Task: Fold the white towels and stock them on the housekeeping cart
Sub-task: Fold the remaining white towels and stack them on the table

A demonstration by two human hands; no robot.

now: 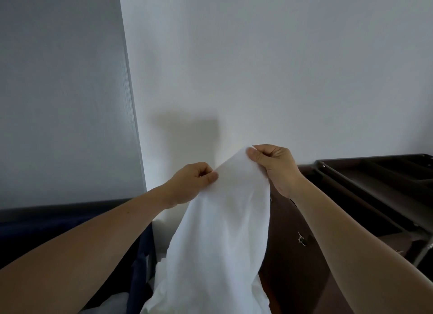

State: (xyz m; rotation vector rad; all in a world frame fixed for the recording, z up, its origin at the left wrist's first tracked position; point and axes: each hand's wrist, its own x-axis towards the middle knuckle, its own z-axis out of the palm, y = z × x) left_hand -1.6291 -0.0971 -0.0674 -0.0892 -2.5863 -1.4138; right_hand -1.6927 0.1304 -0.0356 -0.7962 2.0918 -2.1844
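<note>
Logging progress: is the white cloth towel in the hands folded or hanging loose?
Hanging loose, not folded: the white cloth towel droops rumpled from its top edge, pinched by the left hand and right hand.

Your towel [225, 224] is plain white (bluish-grey in its folds) against an off-white wall [269, 67]. At 3 o'clock, the cart [293, 255] is dark brown; at 8 o'clock, a navy fabric hamper [138, 255]; at 10 o'clock, a grey, finely grained panel [58, 91].

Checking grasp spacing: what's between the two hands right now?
Only the white towel: its top edge runs from the left hand to the right hand, both pinching it, the rest hanging down. Seen in the head view.
</note>
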